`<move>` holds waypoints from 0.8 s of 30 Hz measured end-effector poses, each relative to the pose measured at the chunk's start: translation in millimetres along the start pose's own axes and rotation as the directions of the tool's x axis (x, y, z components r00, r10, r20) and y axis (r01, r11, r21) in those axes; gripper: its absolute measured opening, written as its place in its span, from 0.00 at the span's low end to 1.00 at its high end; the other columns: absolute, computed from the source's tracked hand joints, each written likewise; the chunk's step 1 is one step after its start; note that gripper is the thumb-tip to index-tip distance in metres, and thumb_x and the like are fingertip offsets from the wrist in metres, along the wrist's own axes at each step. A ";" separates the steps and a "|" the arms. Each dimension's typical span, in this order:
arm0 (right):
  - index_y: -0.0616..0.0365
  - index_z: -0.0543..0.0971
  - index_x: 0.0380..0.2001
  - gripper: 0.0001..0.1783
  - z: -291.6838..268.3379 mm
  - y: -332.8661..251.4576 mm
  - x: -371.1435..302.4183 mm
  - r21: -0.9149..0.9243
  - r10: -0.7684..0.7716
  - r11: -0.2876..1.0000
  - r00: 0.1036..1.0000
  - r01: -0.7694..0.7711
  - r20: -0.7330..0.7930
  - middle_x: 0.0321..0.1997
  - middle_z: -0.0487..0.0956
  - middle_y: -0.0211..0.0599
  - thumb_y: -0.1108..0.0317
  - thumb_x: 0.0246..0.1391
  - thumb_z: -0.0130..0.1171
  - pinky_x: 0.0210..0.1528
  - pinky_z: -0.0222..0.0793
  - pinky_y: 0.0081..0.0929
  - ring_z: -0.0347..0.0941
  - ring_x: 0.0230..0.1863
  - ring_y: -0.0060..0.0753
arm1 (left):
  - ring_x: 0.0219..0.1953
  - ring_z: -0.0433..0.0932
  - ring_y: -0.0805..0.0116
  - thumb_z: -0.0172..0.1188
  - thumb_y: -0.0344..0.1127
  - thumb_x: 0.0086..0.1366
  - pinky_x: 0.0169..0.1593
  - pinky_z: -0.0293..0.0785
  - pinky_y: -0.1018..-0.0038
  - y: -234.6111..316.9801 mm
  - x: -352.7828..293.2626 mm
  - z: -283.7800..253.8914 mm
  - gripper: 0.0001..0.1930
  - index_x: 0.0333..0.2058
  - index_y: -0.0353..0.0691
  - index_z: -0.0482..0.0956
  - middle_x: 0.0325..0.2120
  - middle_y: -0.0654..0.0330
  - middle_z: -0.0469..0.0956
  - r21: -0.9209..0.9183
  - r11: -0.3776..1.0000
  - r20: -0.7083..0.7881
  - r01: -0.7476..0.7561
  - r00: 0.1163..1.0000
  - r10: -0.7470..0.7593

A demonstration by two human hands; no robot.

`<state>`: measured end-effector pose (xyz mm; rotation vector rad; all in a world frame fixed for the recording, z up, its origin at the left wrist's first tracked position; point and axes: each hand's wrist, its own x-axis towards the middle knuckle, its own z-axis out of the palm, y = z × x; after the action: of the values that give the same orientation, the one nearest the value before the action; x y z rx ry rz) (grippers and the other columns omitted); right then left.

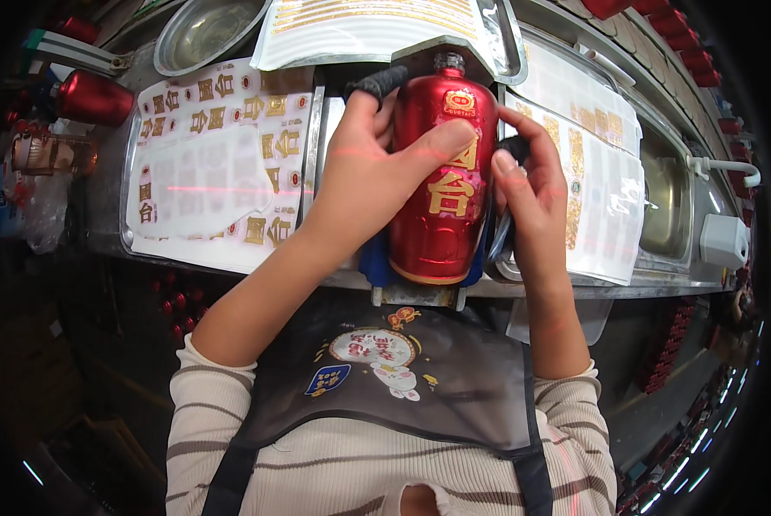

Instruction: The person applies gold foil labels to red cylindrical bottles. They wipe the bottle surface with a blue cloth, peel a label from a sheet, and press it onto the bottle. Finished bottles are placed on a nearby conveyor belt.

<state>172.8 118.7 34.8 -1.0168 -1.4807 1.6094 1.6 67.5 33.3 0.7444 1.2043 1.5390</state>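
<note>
A glossy red bottle (pixel 437 245) with an uncapped neck rests in a metal holder (pixel 419 297) with blue padding (pixel 374 263), directly in front of me. Gold character decals (pixel 448 200) and a small gold emblem (pixel 459 102) are on its face. My left hand (pixel 364 163) wraps the bottle's left side, its thumb pressing flat on the upper character; a black cover sits on one finger. Along the right side, my right hand (pixel 536 185) has its index fingertip against the bottle's shoulder and its thumb close to the side. Its other fingers, one black-covered, are partly hidden.
Left of the bottle, a tray holds a sheet of gold decals (pixel 282 142) under white backing paper (pixel 205 181). More decal sheets (pixel 605 193) lie to the right, beside a sink (pixel 666 211) and a white jug (pixel 723 241). A metal basin (pixel 207 39) and another red bottle (pixel 95 97) stand far left.
</note>
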 end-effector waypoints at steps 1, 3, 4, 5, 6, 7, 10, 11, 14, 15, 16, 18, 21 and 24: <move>0.63 0.65 0.62 0.29 1.8 -1.1 -8.8 0.017 0.012 1.000 1.000 -0.012 0.002 0.51 0.74 0.40 0.66 0.61 0.61 0.38 0.73 0.13 0.77 0.39 0.17 | 0.54 0.76 0.67 0.73 0.37 0.59 0.54 0.75 0.72 -0.4 -7.6 -2.7 0.32 0.53 0.28 0.63 0.52 0.48 0.75 -0.047 0.999 0.011 0.010 1.000 -0.009; 0.63 0.62 0.64 0.33 5.6 3.8 -22.2 0.075 0.035 0.997 0.999 -0.036 0.005 0.52 0.74 0.43 0.67 0.60 0.61 0.36 0.74 0.13 0.79 0.38 0.18 | 0.58 0.72 0.65 0.72 0.36 0.59 0.59 0.72 0.71 -4.3 -23.9 -13.3 0.31 0.52 0.28 0.63 0.57 0.46 0.71 -0.085 0.993 0.059 0.077 0.996 -0.072; 0.63 0.62 0.65 0.34 3.7 5.8 -24.1 0.067 0.038 0.997 0.999 -0.039 0.014 0.53 0.74 0.43 0.67 0.59 0.62 0.36 0.74 0.13 0.79 0.37 0.18 | 0.60 0.71 0.64 0.72 0.36 0.60 0.61 0.70 0.70 -7.7 -30.9 -17.9 0.31 0.52 0.29 0.62 0.59 0.45 0.69 -0.104 0.988 0.082 0.113 0.991 -0.105; 0.63 0.61 0.65 0.35 1.9 8.3 -26.2 0.060 0.043 0.997 0.999 -0.044 0.021 0.55 0.73 0.44 0.67 0.59 0.63 0.36 0.74 0.13 0.79 0.35 0.18 | 0.61 0.70 0.64 0.72 0.36 0.59 0.62 0.68 0.69 -12.4 -34.9 -21.6 0.30 0.50 0.29 0.63 0.60 0.43 0.69 -0.062 0.993 0.082 0.101 0.992 -0.096; 0.63 0.61 0.65 0.35 4.8 9.8 -26.8 0.078 0.032 0.996 0.999 -0.034 0.017 0.55 0.73 0.44 0.67 0.59 0.63 0.36 0.74 0.13 0.79 0.35 0.18 | 0.62 0.69 0.63 0.72 0.35 0.59 0.64 0.66 0.68 -17.5 -38.1 -24.9 0.29 0.49 0.29 0.63 0.61 0.42 0.68 -0.019 0.996 0.084 0.089 0.993 -0.087; 0.63 0.61 0.65 0.35 6.3 10.4 -25.7 0.095 0.015 0.995 1.000 -0.017 0.018 0.55 0.72 0.44 0.67 0.58 0.64 0.36 0.74 0.13 0.79 0.35 0.17 | 0.63 0.68 0.62 0.72 0.35 0.59 0.65 0.64 0.67 -18.9 -39.3 -25.5 0.28 0.47 0.29 0.63 0.62 0.41 0.67 0.023 0.997 0.083 0.069 0.994 -0.070; 0.62 0.59 0.66 0.37 4.5 8.7 -24.9 0.120 0.020 0.992 0.998 -0.026 0.051 0.56 0.71 0.44 0.66 0.58 0.64 0.38 0.76 0.14 0.79 0.37 0.20 | 0.64 0.67 0.62 0.72 0.34 0.60 0.67 0.61 0.65 -17.0 -37.1 -25.2 0.31 0.53 0.28 0.62 0.63 0.43 0.66 -0.024 0.997 0.126 0.072 0.990 -0.069; 0.62 0.59 0.66 0.37 5.0 7.5 -24.4 0.131 0.021 0.991 0.998 -0.028 0.056 0.56 0.71 0.44 0.66 0.58 0.64 0.38 0.76 0.15 0.80 0.38 0.20 | 0.64 0.67 0.62 0.72 0.34 0.60 0.67 0.61 0.66 -17.5 -36.3 -26.0 0.32 0.55 0.28 0.62 0.63 0.44 0.66 -0.042 0.997 0.135 0.071 0.989 -0.065; 0.62 0.59 0.65 0.35 0.9 6.2 -21.7 0.148 0.060 0.987 0.996 -0.069 0.060 0.56 0.70 0.44 0.67 0.59 0.63 0.41 0.77 0.16 0.79 0.41 0.23 | 0.64 0.67 0.62 0.70 0.35 0.61 0.67 0.62 0.67 -16.0 -38.6 -26.3 0.36 0.62 0.29 0.59 0.62 0.46 0.67 0.004 0.998 0.131 0.057 0.990 -0.057; 0.62 0.59 0.65 0.35 0.9 5.1 -20.1 0.148 0.068 0.986 0.996 -0.076 0.059 0.56 0.69 0.44 0.67 0.59 0.63 0.41 0.77 0.17 0.79 0.42 0.24 | 0.64 0.68 0.62 0.70 0.35 0.62 0.66 0.63 0.67 -15.0 -37.2 -26.0 0.36 0.62 0.29 0.59 0.62 0.46 0.67 -0.043 0.996 0.127 0.072 0.990 -0.066; 0.63 0.60 0.64 0.34 2.9 2.8 -19.0 0.140 0.072 0.987 0.996 -0.079 0.054 0.57 0.69 0.44 0.67 0.60 0.62 0.42 0.77 0.17 0.79 0.44 0.24 | 0.63 0.68 0.62 0.69 0.35 0.62 0.66 0.63 0.68 -14.2 -35.4 -25.0 0.37 0.63 0.29 0.59 0.62 0.46 0.67 -0.092 0.992 0.120 0.089 0.990 -0.078; 0.63 0.60 0.63 0.31 6.9 1.7 -19.1 -0.001 0.054 0.999 0.998 -0.054 0.038 0.57 0.67 0.45 0.67 0.62 0.59 0.44 0.78 0.19 0.78 0.47 0.27 | 0.63 0.68 0.63 0.69 0.36 0.63 0.66 0.64 0.68 -15.4 -34.9 -23.8 0.36 0.63 0.28 0.59 0.62 0.46 0.68 -0.122 0.989 0.109 0.088 0.991 -0.075; 0.63 0.59 0.64 0.32 8.9 3.7 -19.1 0.017 0.013 1.000 1.000 -0.014 0.018 0.57 0.66 0.45 0.67 0.62 0.60 0.44 0.78 0.18 0.79 0.46 0.28 | 0.63 0.68 0.63 0.68 0.36 0.64 0.65 0.65 0.68 -17.5 -34.1 -25.2 0.35 0.63 0.28 0.60 0.61 0.46 0.68 -0.089 0.994 0.101 0.068 0.993 -0.059; 0.64 0.59 0.64 0.33 7.6 1.8 -19.8 0.046 0.048 0.998 0.998 -0.050 0.029 0.57 0.67 0.46 0.66 0.61 0.61 0.43 0.77 0.18 0.79 0.45 0.27 | 0.63 0.68 0.63 0.68 0.35 0.64 0.65 0.64 0.68 -13.8 -33.8 -28.1 0.35 0.62 0.28 0.60 0.61 0.46 0.68 -0.118 0.986 0.092 0.119 0.990 -0.108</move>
<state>174.6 97.4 34.9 -1.0155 -1.4402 1.6910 -8.5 26.4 15.1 0.6423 1.0609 1.4588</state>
